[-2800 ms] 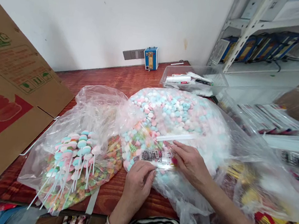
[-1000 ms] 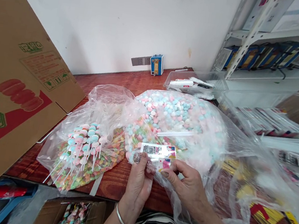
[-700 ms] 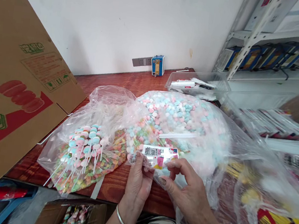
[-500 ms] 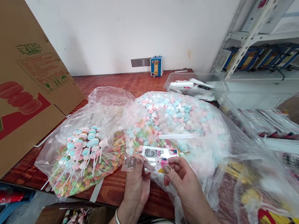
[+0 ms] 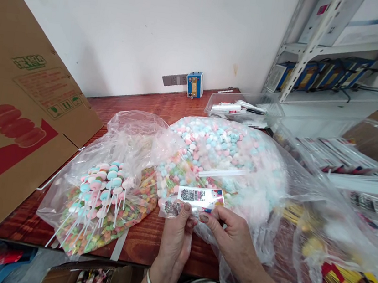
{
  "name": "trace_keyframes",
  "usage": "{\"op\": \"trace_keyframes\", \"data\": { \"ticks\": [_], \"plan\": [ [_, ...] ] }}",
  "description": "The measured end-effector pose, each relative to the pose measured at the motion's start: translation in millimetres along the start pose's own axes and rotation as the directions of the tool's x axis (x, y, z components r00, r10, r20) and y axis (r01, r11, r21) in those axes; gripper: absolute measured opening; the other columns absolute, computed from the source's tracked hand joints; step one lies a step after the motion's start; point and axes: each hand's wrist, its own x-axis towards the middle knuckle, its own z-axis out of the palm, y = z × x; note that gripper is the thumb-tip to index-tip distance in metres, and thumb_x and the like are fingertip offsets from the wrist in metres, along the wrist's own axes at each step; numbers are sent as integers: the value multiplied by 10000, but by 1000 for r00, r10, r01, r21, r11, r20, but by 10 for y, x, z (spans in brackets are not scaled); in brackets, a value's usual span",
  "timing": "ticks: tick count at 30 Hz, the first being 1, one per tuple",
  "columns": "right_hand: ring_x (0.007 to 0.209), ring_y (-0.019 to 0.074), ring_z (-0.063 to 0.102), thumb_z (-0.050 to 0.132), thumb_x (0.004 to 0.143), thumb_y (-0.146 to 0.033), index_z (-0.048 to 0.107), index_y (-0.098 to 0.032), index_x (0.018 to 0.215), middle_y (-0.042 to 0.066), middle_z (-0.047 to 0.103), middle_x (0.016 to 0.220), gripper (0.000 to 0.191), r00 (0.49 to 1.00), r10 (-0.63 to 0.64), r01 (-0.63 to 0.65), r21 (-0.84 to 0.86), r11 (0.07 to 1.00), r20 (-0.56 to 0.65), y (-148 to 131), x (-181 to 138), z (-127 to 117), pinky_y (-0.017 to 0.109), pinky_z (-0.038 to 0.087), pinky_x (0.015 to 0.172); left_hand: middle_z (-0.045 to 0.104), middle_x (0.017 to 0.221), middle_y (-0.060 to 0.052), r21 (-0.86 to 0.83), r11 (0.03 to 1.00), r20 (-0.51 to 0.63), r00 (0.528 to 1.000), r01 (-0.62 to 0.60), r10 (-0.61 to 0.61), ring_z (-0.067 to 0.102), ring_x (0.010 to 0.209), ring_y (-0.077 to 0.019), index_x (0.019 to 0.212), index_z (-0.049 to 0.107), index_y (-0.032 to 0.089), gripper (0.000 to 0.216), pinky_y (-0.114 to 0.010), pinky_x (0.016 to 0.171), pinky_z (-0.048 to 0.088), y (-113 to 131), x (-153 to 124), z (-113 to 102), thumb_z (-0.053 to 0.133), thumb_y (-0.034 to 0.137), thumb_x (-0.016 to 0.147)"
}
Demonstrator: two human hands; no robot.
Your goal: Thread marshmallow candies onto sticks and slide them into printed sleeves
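A small clear plastic packet with a printed white label [image 5: 199, 195] is held up in front of the candy bags. The label shows a black code and coloured print. My left hand [image 5: 178, 232] pinches the packet's lower left part, where small dark speckles show through the plastic. At its lower right edge, my right hand [image 5: 231, 234] grips with thumb and fingers. Behind lies a big clear bag of pastel candies [image 5: 220, 140], with white sticks [image 5: 221, 173] on it. Left of my hands, candy skewers [image 5: 104, 186] rest on a bag of ring-shaped candies [image 5: 141, 191].
A cardboard box [image 5: 24, 107] stands at the left edge. Clear bins with pens [image 5: 227, 107] and printed cards [image 5: 342, 153] stand at the back and right. Yellow packets [image 5: 341, 275] lie at the right front. Below the table, an open carton [image 5: 119, 282] holds wrapped sweets.
My right hand has shifted slightly lower and inward along the packet, its thumb now closer to my left thumb. The packet has flattened a little, and the camera view has moved slightly.
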Motion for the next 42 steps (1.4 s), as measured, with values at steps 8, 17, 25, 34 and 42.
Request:
{"op": "trace_keyframes", "data": {
  "ticks": [8,17,25,34,42],
  "plan": [
    [769,156,572,592,913,-290,584,-246,1064,12,609,920,157,964,-247,256,90,963,-93,-113,-84,-31,273,478,712,505,571,78,-211,970,47,993,119,-111,444,465,-31,706,560,161,362,-165,493,463,35,26,-3,880,301,609],
    [844,183,575,569,914,-254,618,-215,910,22,613,896,63,977,-182,170,105,980,115,-180,-33,-9,301,470,769,516,610,68,-37,997,51,996,-69,71,490,530,-54,714,565,165,361,-165,511,437,28,6,6,876,315,607],
    [784,166,560,437,995,-283,602,-206,827,13,620,822,248,960,-175,166,63,984,218,-114,-6,-76,280,426,723,565,751,38,61,994,94,992,-89,83,541,645,-68,812,590,159,317,-183,614,479,123,36,-3,851,232,648],
    [770,170,544,487,971,-318,556,-214,785,9,580,795,224,971,-201,202,6,979,128,-74,6,-109,285,445,707,522,700,47,99,995,236,971,17,-40,465,551,-44,816,573,153,276,-164,524,412,106,15,-27,812,228,702],
    [951,178,586,481,982,-253,604,-218,819,33,620,965,207,979,-202,201,123,972,-5,-30,6,-9,301,462,853,556,706,38,35,997,184,980,71,-76,524,586,-64,813,573,159,284,-179,560,458,9,-3,-12,821,233,694]
  ]
}}
